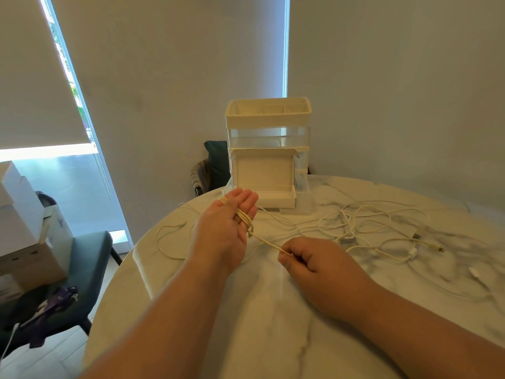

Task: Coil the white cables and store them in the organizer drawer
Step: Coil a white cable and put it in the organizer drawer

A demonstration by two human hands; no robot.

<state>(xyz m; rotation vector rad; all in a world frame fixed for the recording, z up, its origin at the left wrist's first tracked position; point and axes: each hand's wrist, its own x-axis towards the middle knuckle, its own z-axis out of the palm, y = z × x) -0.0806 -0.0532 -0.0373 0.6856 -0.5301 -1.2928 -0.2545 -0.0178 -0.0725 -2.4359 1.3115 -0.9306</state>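
A white cable (245,218) was seen looped round the straight fingers of the left hand (224,228), which were pointed toward the organizer (269,124). One strand was drawn taut, down and rightward, to the right hand (314,259), pinched there between curled fingers and thumb. More cables (355,222) were left tangled on the marble table (273,324), further right. Just beyond the left hand the organizer's bottom drawer (277,199) was pulled out, with a pale wall (382,91) behind.

One organizer (268,138) stands on one marble table (273,337). In front of it are two hands — a left hand (224,231) and a right hand (317,261). The white cables (353,225) lie tangled to its front right; their number cannot be told. There are two dark chairs: the rear chair (216,162) behind it and the side chair (90,255) off to its left.
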